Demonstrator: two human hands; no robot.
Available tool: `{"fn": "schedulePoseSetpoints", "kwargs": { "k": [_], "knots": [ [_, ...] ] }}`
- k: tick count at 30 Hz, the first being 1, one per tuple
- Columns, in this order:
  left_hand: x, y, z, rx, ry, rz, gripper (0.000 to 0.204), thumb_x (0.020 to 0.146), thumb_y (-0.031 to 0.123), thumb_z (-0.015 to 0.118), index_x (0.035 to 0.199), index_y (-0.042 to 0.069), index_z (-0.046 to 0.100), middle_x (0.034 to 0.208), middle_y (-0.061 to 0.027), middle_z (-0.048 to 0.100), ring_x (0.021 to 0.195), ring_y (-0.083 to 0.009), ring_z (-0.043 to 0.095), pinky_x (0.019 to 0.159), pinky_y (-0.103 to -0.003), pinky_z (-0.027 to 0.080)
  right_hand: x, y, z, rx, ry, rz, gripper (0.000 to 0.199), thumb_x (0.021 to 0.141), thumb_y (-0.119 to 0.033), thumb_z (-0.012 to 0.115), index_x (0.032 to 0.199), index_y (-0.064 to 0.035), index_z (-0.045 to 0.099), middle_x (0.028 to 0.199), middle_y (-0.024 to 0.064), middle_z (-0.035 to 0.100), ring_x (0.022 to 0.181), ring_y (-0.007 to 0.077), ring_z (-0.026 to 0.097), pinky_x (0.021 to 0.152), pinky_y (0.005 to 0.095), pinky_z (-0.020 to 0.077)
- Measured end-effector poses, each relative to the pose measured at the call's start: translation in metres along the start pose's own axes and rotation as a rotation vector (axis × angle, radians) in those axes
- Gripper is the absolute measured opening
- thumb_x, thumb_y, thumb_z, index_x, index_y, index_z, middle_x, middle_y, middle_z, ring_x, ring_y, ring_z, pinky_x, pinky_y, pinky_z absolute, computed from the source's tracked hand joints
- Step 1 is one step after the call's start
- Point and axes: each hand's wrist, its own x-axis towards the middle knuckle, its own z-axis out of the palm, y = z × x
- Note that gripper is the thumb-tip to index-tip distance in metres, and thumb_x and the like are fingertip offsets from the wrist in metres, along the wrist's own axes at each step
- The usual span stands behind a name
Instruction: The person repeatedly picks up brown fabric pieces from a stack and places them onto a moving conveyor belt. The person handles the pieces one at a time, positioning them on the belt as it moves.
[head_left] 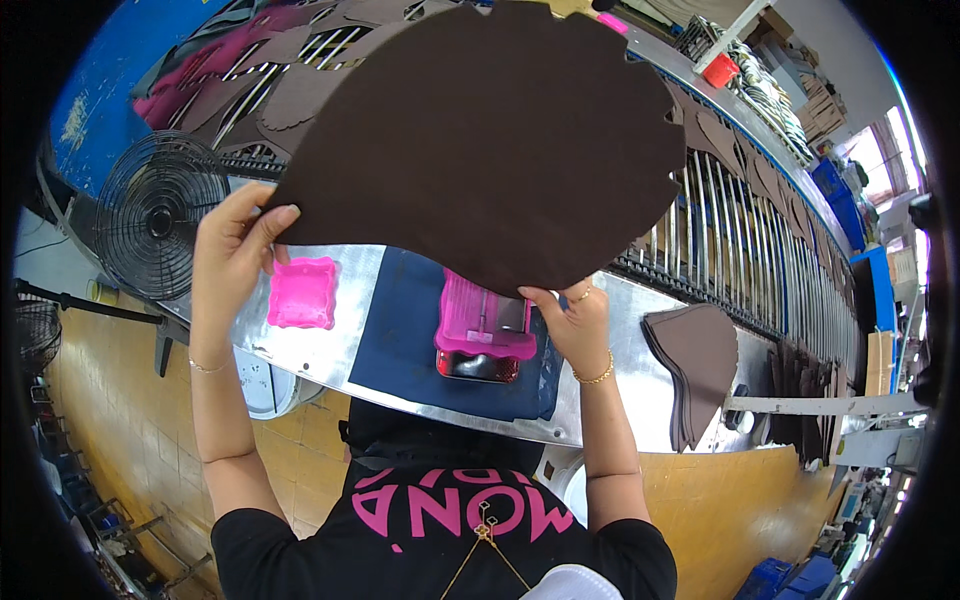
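- Both hands, left hand (pixel 232 250) and right hand (pixel 572 322), pinch a brown leather sheet (pixel 490 140), lifted above the table (pixel 640 340).
- Pink tray (pixel 301 292) and pink tool (pixel 482 325) lie beneath.
- Cut brown pieces (pixel 700 365) sit stacked; this sheet looks uncut.

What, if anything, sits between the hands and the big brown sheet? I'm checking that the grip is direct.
Nothing visible does. The left hand pinches the brown sheet's left edge and the right hand its lower edge, bare fingers directly on it, above the metal bench.
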Motion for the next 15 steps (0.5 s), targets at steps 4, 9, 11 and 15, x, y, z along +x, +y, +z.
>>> {"fn": "schedulePoseSetpoints", "kwargs": {
  "k": [4, 9, 11, 15],
  "knots": [
    [-0.004, -0.022, 0.027, 0.192, -0.146, 0.122, 0.009, 0.087, 0.004, 0.062, 0.088, -0.005, 0.06, 0.07, -0.0032, 0.052, 0.051, -0.0072, 0.053, 0.046, -0.021, 0.039, -0.026, 0.025, -0.023, -0.095, 0.018, 0.027, 0.014, 0.069, -0.006, 0.077, 0.082, -0.0036, 0.071, 0.081, 0.0112, 0.069, 0.082, 0.0312, 0.062, 0.084, 0.0372, 0.0453],
    [-0.002, -0.024, 0.088, 0.225, -0.342, 0.204, 0.008, 0.082, 0.003, 0.064, 0.089, -0.002, 0.062, 0.074, -0.0107, 0.056, 0.055, -0.023, 0.058, 0.051, -0.032, 0.045, -0.081, 0.049, -0.053, -0.229, 0.107, 0.125, 0.014, 0.073, -0.001, 0.074, 0.086, -0.0028, 0.071, 0.084, 0.0092, 0.07, 0.076, 0.0217, 0.065, 0.072, 0.0295, 0.0479],
    [0.002, -0.023, 0.11, 0.323, -0.358, 0.444, 0.009, 0.081, 0.005, 0.065, 0.088, 0.001, 0.064, 0.076, -0.0102, 0.057, 0.06, -0.0273, 0.059, 0.054, -0.035, 0.047, -0.105, 0.051, -0.063, -0.191, 0.184, 0.224, 0.016, 0.074, -0.001, 0.073, 0.089, -0.0038, 0.071, 0.085, 0.0106, 0.069, 0.079, 0.0243, 0.064, 0.075, 0.0314, 0.0469],
    [0.006, -0.006, 0.148, 0.268, -0.498, 0.509, 0.009, 0.079, 0.011, 0.067, 0.085, 0.005, 0.065, 0.076, -0.0087, 0.056, 0.066, -0.0301, 0.059, 0.058, -0.037, 0.048, -0.141, 0.058, -0.113, -0.309, 0.228, 0.282, 0.016, 0.075, -0.002, 0.074, 0.09, -0.0022, 0.07, 0.079, 0.0091, 0.068, 0.073, 0.0204, 0.062, 0.07, 0.0318, 0.0461]
  ]
}}
